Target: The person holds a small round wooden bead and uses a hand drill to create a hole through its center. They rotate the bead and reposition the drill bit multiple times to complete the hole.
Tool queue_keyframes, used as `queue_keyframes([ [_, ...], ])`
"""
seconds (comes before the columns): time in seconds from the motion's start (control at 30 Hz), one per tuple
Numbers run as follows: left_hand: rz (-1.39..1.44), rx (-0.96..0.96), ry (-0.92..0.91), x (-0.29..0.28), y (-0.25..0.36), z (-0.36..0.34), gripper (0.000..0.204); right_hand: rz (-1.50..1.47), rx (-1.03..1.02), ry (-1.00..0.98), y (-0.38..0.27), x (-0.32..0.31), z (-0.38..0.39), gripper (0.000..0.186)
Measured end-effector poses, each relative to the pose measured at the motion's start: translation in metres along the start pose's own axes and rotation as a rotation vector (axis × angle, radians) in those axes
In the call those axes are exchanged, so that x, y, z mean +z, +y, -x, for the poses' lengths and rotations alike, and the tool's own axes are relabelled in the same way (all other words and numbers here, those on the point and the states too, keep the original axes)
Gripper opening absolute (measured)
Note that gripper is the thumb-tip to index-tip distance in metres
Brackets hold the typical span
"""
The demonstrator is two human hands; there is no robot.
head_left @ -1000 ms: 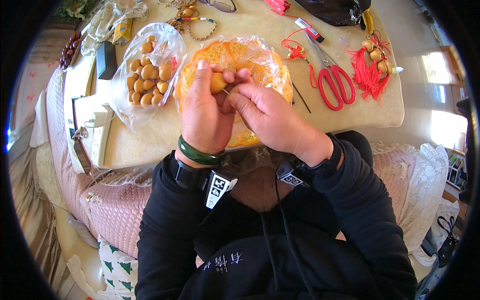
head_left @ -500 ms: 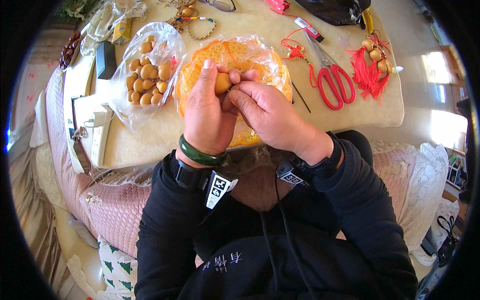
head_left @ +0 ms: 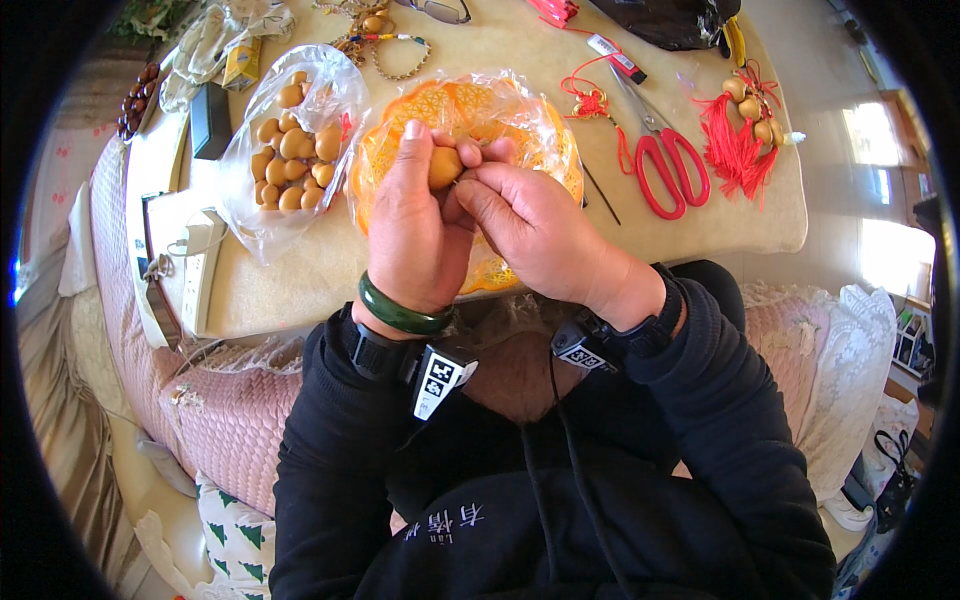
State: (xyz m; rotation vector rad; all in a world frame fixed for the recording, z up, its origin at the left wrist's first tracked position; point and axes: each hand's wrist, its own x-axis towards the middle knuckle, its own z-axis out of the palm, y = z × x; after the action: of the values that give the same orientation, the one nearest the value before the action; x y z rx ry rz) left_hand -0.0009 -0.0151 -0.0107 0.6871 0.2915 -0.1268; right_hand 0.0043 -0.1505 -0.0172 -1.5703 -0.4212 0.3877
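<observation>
Tan gourd (head_left: 444, 166) pinched, left hand (head_left: 418, 235) fingers closed, right hand (head_left: 535, 232) touching

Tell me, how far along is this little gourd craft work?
Done, it seems: a bunch of small gourds with red tassels lies finished at the table's right end. In hand: both hands work on one tan gourd, the left hand holding it in a grip while the right hand picks at its top, over an orange tray. Left: a clear bag of plain gourds waits beside it, and red scissors lie ready.
</observation>
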Motion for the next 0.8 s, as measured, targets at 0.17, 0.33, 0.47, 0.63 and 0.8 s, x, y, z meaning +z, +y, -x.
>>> queue_keyframes([
  [0.17, 0.035, -0.005, -0.001, -0.0037, 0.0024, -0.0028, 0.029, 0.045, 0.024, -0.023, -0.0048, -0.0015, 0.0008, 0.024],
  [0.33, 0.029, -0.015, -0.004, -0.0058, 0.0009, -0.0028, 0.03, 0.011, 0.051, -0.036, -0.0032, -0.0013, 0.0001, 0.025],
  [0.47, -0.031, -0.015, -0.01, -0.0038, -0.001, -0.0022, 0.03, 0.028, 0.031, -0.015, 0.0007, -0.0003, 0.0003, 0.024],
  [0.63, 0.02, -0.027, 0.01, -0.0007, -0.0015, -0.0008, 0.031, 0.039, -0.006, -0.016, 0.003, -0.0011, 0.0014, 0.024],
  [0.8, -0.028, -0.045, 0.02, -0.0018, 0.0003, -0.0012, 0.031, 0.057, 0.041, -0.017, 0.0026, 0.0006, 0.0013, 0.024],
])
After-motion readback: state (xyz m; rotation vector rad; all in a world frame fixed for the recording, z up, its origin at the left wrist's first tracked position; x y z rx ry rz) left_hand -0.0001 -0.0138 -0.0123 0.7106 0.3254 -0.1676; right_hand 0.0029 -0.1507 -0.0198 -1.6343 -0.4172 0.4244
